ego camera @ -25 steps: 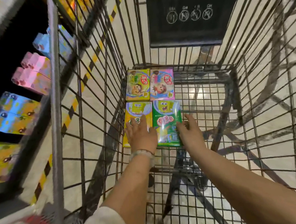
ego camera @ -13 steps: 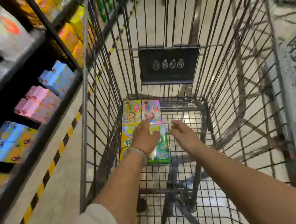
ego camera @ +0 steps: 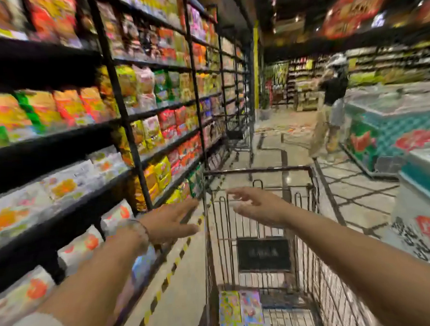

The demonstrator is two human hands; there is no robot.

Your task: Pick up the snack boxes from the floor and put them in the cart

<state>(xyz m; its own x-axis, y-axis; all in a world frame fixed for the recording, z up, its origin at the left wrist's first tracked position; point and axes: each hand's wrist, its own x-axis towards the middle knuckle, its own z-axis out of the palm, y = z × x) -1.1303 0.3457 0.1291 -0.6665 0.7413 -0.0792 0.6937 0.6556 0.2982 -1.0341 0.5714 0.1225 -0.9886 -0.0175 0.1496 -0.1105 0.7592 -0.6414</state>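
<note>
**Both hands raised and released, boxes lying in the cart**

Along the left half of the frame I see long dark shelves packed with blurred snack packets, running back toward the centre. At right stands a chest freezer with a teal patterned side, and in the upper right a person in a dark top stands on the tiled floor.

The wire cart fills the lower centre, with a dark placard on its far end wall. The snack boxes lie flat on the cart's bottom at the lower edge, side by side and touching; the blur hides their print.

My left hand is held up at centre left, outside the cart's left wall, fingers straight, holding nothing, a bracelet at the wrist. My right hand hovers above the basket at centre, fingers loosely spread, grasping nothing.
</note>
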